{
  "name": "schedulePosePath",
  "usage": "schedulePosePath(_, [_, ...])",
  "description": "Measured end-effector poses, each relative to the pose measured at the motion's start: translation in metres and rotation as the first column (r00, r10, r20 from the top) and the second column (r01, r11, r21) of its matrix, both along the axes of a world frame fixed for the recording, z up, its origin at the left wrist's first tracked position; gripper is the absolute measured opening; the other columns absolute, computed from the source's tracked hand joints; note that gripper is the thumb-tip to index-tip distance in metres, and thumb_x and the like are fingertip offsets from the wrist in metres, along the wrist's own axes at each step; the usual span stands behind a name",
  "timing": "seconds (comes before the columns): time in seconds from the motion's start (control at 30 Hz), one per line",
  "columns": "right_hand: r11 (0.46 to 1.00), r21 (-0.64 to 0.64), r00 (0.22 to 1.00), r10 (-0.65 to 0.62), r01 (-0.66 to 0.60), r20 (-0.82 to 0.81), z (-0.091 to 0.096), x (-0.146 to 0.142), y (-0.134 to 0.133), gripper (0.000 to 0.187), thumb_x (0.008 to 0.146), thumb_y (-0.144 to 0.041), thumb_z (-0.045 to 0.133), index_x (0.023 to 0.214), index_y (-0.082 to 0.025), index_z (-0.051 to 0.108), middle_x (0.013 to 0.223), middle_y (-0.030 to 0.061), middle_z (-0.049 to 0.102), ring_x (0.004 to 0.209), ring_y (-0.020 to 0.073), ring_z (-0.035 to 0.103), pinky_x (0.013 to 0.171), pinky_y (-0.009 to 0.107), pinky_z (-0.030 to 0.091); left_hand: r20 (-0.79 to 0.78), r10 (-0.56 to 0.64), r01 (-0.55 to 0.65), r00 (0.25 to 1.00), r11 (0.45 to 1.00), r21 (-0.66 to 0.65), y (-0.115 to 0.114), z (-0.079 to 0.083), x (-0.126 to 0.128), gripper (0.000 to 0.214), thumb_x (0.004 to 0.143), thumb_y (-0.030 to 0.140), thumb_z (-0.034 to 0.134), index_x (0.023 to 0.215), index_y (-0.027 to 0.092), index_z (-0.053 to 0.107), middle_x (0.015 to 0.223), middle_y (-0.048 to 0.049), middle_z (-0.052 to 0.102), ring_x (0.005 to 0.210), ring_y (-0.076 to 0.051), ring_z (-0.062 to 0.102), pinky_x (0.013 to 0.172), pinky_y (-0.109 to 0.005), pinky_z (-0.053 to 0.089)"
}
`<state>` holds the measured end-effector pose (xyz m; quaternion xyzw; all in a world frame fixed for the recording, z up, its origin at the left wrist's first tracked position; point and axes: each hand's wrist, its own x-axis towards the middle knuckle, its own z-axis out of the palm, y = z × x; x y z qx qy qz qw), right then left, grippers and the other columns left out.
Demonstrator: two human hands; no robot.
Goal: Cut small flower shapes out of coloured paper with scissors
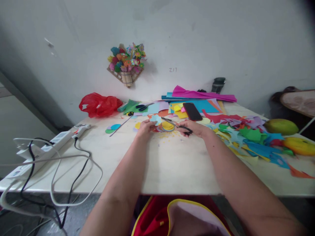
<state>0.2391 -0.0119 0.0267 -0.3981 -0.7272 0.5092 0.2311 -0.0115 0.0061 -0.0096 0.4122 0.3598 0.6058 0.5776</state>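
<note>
My left hand [145, 127] pinches a light blue paper flower [156, 120] with a scalloped edge. In my right hand [194, 127] is a pair of black-handled scissors [184, 128]; the blades point left, close to the flower's right edge. Whether the blades touch the paper I cannot tell. Below and behind the flower lie yellow paper circles [167, 126] and orange paper pieces, partly hidden by the hands. Small yellow paper bits [165, 136] are scattered on the table just in front of them.
A phone [192, 111] lies on coloured sheets behind my right hand. Paper scraps [256, 139] and mangoes [299, 146] are at the right. A second pair of scissors [145, 107] and a red plastic bag [99, 104] are at the back left. A power strip [52, 146] with cables runs along the left.
</note>
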Motion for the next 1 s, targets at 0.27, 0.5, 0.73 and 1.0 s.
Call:
schedulePosePath(0.27, [0.999, -0.016, 0.993, 0.031, -0.029, 0.112, 0.0034, 0.0034, -0.0024, 0.022, 0.067, -0.033, 0.072, 0.074, -0.014, 0.062, 0.052, -0.0025, 0.055, 0.044, 0.0070, 0.046, 0.040, 0.019, 0.035, 0.064, -0.029, 0.032, 0.998, 0.999, -0.042, -0.0055, 0.0052, 0.0045, 0.019, 0.059, 0.009, 0.070, 0.077, 0.011, 0.064, 0.078, -0.0057, 0.071, 0.070, -0.017, 0.069, 0.075, -0.032, 0.057])
schedulePosePath(0.5, [1.000, 0.029, 0.991, -0.002, -0.002, 0.137, 0.0012, 0.0005, -0.0033, 0.036, 0.063, -0.040, 0.076, 0.085, -0.013, 0.068, 0.051, -0.0038, 0.054, 0.042, 0.0058, 0.042, 0.041, 0.020, 0.033, 0.067, -0.061, 0.066, 0.996, 0.996, -0.061, -0.0061, 0.0057, 0.0071, 0.022, 0.058, 0.008, 0.069, 0.079, 0.011, 0.063, 0.080, -0.0062, 0.071, 0.074, -0.020, 0.070, 0.079, -0.035, 0.057])
schedulePosePath(0.73, [0.999, 0.043, 0.986, 0.019, -0.027, 0.167, 0.0035, -0.0007, -0.0047, 0.042, 0.061, -0.044, 0.078, 0.087, -0.012, 0.069, 0.051, -0.0035, 0.054, 0.044, 0.0067, 0.042, 0.044, 0.022, 0.034, 0.058, -0.069, 0.074, 0.996, 0.993, -0.090, -0.0042, 0.0035, 0.0064, 0.022, 0.058, 0.008, 0.068, 0.080, 0.011, 0.063, 0.080, -0.0059, 0.071, 0.075, -0.021, 0.071, 0.075, -0.033, 0.057])
schedulePosePath(1.0, [0.998, 0.051, 0.980, 0.015, -0.025, 0.201, 0.0037, -0.0018, -0.0044, 0.044, 0.061, -0.048, 0.077, 0.088, -0.014, 0.070, 0.051, -0.0043, 0.054, 0.044, 0.0066, 0.042, 0.046, 0.022, 0.033, 0.036, -0.060, 0.064, 0.998, 0.991, -0.117, -0.0062, 0.0068, 0.0074, 0.021, 0.058, 0.007, 0.066, 0.078, 0.011, 0.064, 0.077, -0.0068, 0.072, 0.068, -0.021, 0.070, 0.071, -0.033, 0.057])
